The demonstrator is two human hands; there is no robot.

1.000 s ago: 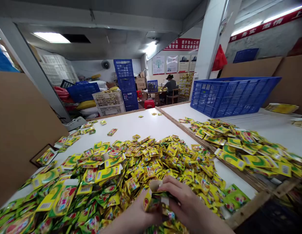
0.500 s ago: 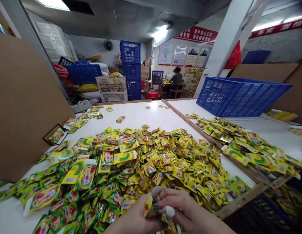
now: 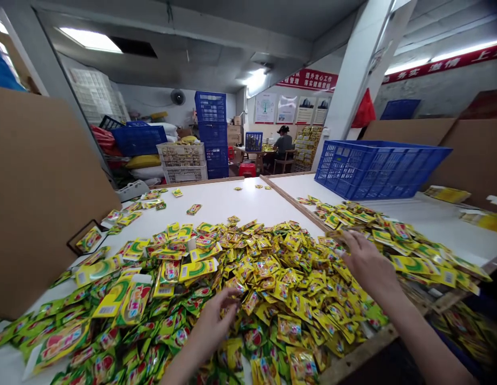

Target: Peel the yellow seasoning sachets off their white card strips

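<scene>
My left hand (image 3: 218,318) hovers over the heap with its thumb and fingers apart, curled and holding nothing I can see. Beneath and beyond it lie many small yellow packets (image 3: 268,267), with green packets (image 3: 152,334) on the left side. My right hand (image 3: 368,264) reaches out over the wooden divider strip, its fingers closed on a blurred small yellow box (image 3: 337,236). Flat yellow boxes, one with a green swirl (image 3: 115,297), lie on the green packets. Past the divider is a pile of filled-looking yellow boxes (image 3: 420,264), close to my right hand.
A blue crate (image 3: 376,168) stands on the white table (image 3: 232,200) at the right rear. Brown cardboard (image 3: 43,203) walls the left side. A wooden strip (image 3: 292,203) divides the tabletop. Farther back are stacked crates (image 3: 211,133) and a seated person (image 3: 283,144).
My hands, earlier together at the near edge around a small box and packets, have parted. The right has moved forward and right to the divider; the left has risen over the heap.
</scene>
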